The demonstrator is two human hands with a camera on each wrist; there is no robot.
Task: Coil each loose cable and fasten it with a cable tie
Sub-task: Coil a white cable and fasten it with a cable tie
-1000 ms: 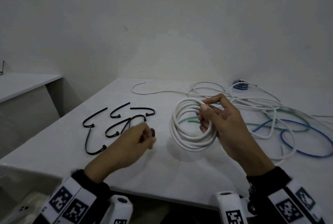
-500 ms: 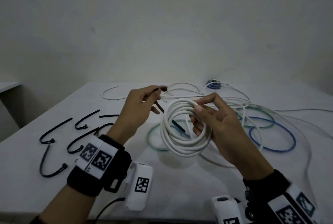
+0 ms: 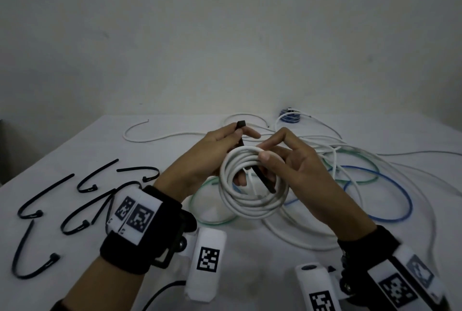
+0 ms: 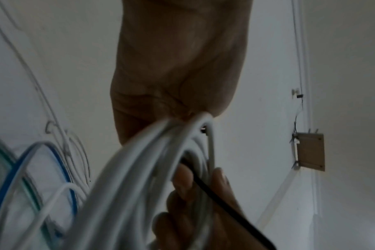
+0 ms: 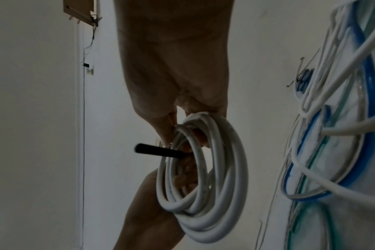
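- The right hand (image 3: 297,173) held a coil of thick white round cable (image 3: 252,185) above the white tabletop (image 3: 250,255), thumb and fingers pinching the top of the loops.
- The left hand (image 3: 205,160) pinched a black plastic cable tie (image 3: 262,178) near its square head, which stuck up above the thumb; the strap ran down through the middle of the coil and its tip showed inside the ring.
- In the right wrist view the black strap (image 5: 158,151) poked out sideways from the white coil (image 5: 203,186), with fingertips of the left hand inside the loops.
- In the left wrist view the strap (image 4: 214,196) lay across the fingers (image 4: 182,182) beside the white loops (image 4: 139,169); that picture was blurred, so I could not tell whether the strap touched the cable there.
- Behind and to the right of the coil, loose cables sprawled on the table: a thin blue cable (image 3: 390,210) in a wide loop, a pale green cable (image 3: 200,213) partly under the coil, and long white cables (image 3: 155,138) tangled over both.
- A small bundle of blue and white cable (image 3: 290,116) sat at the far edge, well apart from the hands.
- Spare black cable ties (image 3: 82,200), each bent into a hook, lay scattered on the left of the table, the nearest partly hidden by the left wrist band (image 3: 140,230).
- Both wrists carried black bands with white square-patterned marker tags (image 3: 133,214); no readable words showed on them.
- A plain pale wall (image 3: 225,35) stood behind the table.
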